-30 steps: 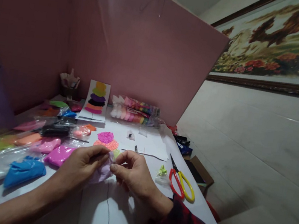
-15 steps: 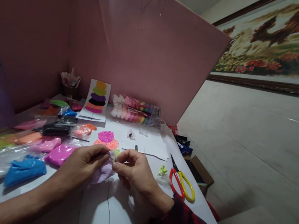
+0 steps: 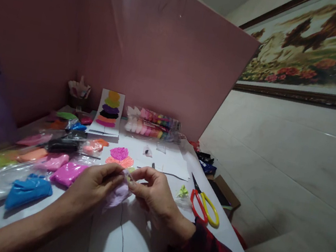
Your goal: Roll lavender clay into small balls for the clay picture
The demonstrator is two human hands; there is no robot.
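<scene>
Between my hands, just above the white paper, is a pale lilac plastic packet (image 3: 118,195), probably with soft clay inside. My left hand (image 3: 93,184) is closed on its left side, thumb and forefinger pressed together. At its upper right edge, my right hand (image 3: 154,195) pinches with thumb and forefinger; a bit of clear film shows there. Directly beyond my fingers lie a ridged magenta clay shape (image 3: 119,152) and a ridged orange clay shape (image 3: 114,159). A yellow-green patch (image 3: 131,170) is partly hidden by my hands.
Bags of coloured clay (image 3: 29,193) crowd the left side. Scissors (image 3: 204,205) with red and yellow handles lie right of my hand, beside a small green clay piece (image 3: 183,191). A card with coloured layers (image 3: 110,110) and packs of clay (image 3: 152,124) stand behind.
The lilac packet has shifted slightly to the right and tilted between my hands. My right fingers have moved a little along its edge. Everything else stays put.
</scene>
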